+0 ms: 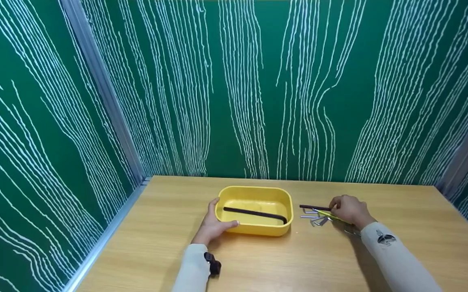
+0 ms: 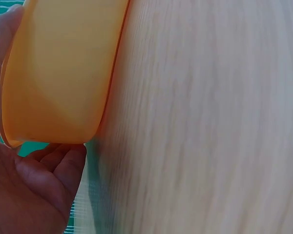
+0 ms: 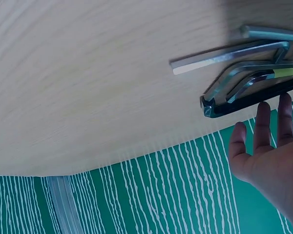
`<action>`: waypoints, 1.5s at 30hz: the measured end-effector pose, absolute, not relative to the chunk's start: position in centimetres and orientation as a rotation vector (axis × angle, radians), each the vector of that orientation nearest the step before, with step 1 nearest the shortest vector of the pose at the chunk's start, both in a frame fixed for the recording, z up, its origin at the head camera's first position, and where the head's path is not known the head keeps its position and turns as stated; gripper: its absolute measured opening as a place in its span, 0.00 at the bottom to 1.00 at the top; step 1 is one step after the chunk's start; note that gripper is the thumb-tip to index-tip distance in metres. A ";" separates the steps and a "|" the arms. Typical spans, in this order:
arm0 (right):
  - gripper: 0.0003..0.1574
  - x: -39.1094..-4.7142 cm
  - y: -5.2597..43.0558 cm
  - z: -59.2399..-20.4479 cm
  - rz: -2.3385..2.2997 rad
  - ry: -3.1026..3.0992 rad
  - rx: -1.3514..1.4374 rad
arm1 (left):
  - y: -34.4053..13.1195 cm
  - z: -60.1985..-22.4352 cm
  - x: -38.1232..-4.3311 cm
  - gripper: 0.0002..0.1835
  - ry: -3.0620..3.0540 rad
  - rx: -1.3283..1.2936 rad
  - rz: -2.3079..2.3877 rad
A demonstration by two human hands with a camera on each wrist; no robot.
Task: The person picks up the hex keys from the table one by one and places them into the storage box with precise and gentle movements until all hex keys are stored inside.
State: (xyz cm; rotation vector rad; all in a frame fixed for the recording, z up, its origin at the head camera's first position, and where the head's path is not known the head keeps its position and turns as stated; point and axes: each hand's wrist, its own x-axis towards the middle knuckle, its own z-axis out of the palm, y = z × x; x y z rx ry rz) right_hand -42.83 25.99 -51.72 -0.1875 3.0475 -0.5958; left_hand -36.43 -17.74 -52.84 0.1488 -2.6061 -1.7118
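Yellow box, gripped at one end by the left hand, one dark hex key inside! The right hand, fingers half curled, meets a second dark key beside silver keys. Pinched? Can't tell. Looks like pick-up; next calls for a clean lift.

We see a yellow plastic tub, upright and gripped at its left end by the left hand; in the tub one long black hex key lies slantwise, its bend toward the tub's right end; just right of the tub we find overlapping silver hex keys, a yellow strip and a dark hex key, the right hand's fingers at the dark one.
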 end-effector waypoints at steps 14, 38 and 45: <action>0.09 -43.0 26.3 -52.0 -0.686 2.988 -0.124 | -17.6 -52.4 -36.5 0.60 -2.626 0.115 -1.710; 0.15 -43.0 26.9 -52.4 -0.713 3.001 -0.192 | -17.8 -52.6 -36.3 0.60 -2.634 0.046 -1.677; 0.12 -43.2 26.8 -52.9 -0.654 3.034 -0.257 | -17.9 -52.5 -36.1 0.60 -2.636 0.057 -1.692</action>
